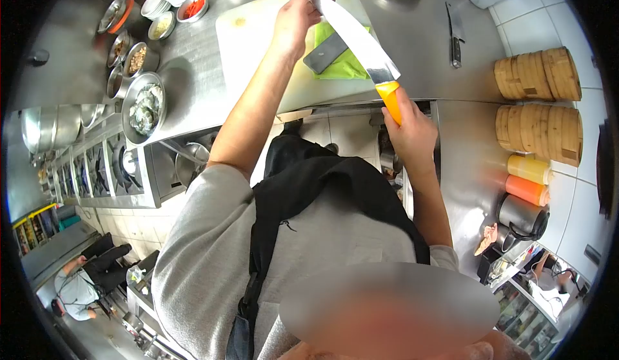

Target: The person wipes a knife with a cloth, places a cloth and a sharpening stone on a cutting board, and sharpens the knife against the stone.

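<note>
A large kitchen knife [361, 40] with a broad, shiny blade and a yellow handle is held slantwise above a white cutting board [251, 57]. My right hand [412, 131] is wrapped round the yellow handle. At the other end, my left hand [298, 21] has its fingers curled at the blade near the tip; part of them is hidden behind it. Beneath the blade, a dark grey sharpening stone [325, 53] lies on a folded bright green cloth [351, 66] on the board.
A second knife [455, 40] lies on the steel counter to the right, near bamboo steamers [538, 74] and sauce bottles [527, 190]. Bowls of ingredients [147, 108] line the left side. Another person [80, 289] is at the far lower left.
</note>
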Action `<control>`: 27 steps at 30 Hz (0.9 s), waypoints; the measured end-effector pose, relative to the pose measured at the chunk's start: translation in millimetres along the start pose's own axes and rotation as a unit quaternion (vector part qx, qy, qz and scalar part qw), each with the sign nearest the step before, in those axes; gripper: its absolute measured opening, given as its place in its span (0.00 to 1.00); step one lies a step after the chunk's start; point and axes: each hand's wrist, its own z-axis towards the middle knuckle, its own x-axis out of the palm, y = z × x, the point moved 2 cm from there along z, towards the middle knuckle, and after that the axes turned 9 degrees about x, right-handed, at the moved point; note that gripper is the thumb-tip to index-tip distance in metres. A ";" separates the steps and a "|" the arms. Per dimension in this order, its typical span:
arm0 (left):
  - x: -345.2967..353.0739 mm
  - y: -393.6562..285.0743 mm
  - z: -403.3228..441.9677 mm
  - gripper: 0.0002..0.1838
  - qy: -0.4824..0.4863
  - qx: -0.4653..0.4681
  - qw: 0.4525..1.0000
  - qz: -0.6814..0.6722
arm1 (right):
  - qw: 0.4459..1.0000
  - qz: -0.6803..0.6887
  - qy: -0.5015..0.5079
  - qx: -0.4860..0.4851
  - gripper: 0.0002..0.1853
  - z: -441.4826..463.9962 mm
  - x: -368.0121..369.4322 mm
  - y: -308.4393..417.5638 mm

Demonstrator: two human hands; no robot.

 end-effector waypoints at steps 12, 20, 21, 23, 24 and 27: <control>21.9 -9.9 -3.5 0.22 -0.030 -0.036 0.901 -0.432 | 0.999 0.039 -0.002 0.032 0.29 -0.3 0.9 6.6; 22.5 -3.9 -3.2 0.23 -0.035 -0.036 0.920 -0.388 | 0.998 0.045 -0.021 0.026 0.30 -2.2 3.8 4.4; 22.4 0.1 -2.5 0.24 -0.028 -0.032 0.931 -0.363 | 0.998 0.045 -0.020 0.028 0.30 -3.8 4.9 1.3; 14.3 8.1 -6.4 0.25 -0.026 0.011 0.982 -0.185 | 0.997 0.043 -0.033 0.064 0.30 -2.1 10.6 -16.4; 6.5 12.4 -8.8 0.26 -0.025 0.059 0.998 0.002 | 0.993 0.043 -0.048 0.095 0.31 1.1 14.3 -29.3; -13.2 30.2 -23.8 0.29 0.068 0.074 0.901 0.421 | 0.980 -0.047 0.037 0.187 0.30 13.5 32.9 -76.0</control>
